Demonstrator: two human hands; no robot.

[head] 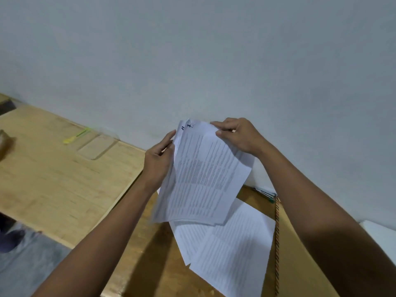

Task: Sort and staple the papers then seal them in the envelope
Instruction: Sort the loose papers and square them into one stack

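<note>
I hold a fanned stack of printed papers upright above the desk, near the wall. My left hand grips the stack's left edge. My right hand pinches its top right corner. Handwritten numbers show at the top of two sheets. More printed sheets lie loose on the wooden desk beneath the held stack. A brown envelope lies at the right, partly under my right forearm. No stapler is visible.
A striped pencil lies along the envelope's left edge. Pens rest by the wall. A second, lighter table at left carries a clear plastic piece and a yellow-green stick. Grey floor shows at lower left.
</note>
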